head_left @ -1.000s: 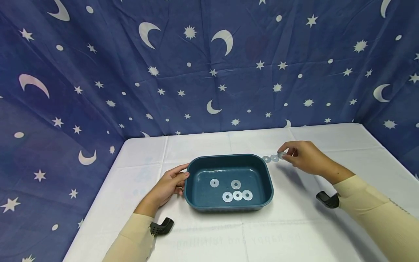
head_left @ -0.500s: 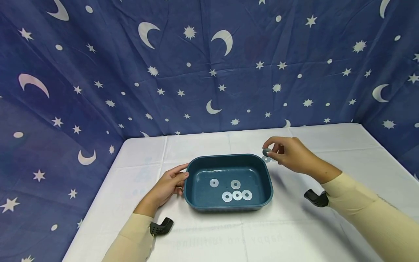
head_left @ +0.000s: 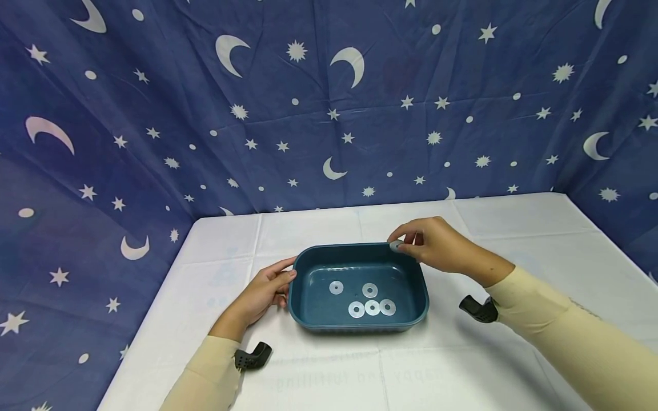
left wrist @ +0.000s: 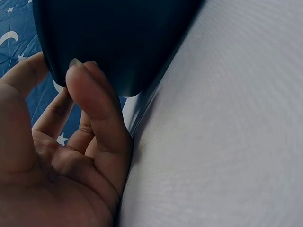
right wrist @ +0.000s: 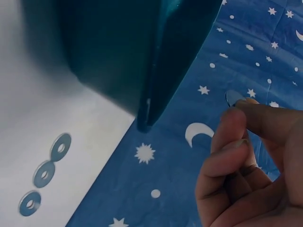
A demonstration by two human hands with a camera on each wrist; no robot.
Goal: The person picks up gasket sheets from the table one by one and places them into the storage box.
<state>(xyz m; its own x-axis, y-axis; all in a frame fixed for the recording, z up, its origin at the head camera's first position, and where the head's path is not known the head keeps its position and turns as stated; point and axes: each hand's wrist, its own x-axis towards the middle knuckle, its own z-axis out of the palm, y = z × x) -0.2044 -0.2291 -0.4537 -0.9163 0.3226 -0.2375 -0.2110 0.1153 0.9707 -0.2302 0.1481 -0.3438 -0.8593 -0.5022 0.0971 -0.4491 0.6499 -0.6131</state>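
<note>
A dark teal rectangular tub (head_left: 360,327) stands on the table with several flat metal washers (head_left: 369,290) lying on its floor. My left hand (head_left: 261,292) rests against the tub's left end, index finger and thumb touching near its rim. In the left wrist view, loosely bent fingers (left wrist: 97,101) lie against the outer wall. Thumb and index finger of my right hand (head_left: 437,246) pinch one washer (head_left: 396,246), held tilted at the back right part of the rim. The right wrist view shows this washer (right wrist: 233,98) at the fingertips.
Three more washers (right wrist: 44,174) lie in a row on the white cloth beside the tub; in the head view the right hand hides them. A blue curtain (head_left: 288,142) with moons and stars hangs behind the white-covered table (head_left: 319,371).
My right hand has lifted a washer off the table and carried it left to the tub's back right rim. The left hand and the tub have stayed in place.
</note>
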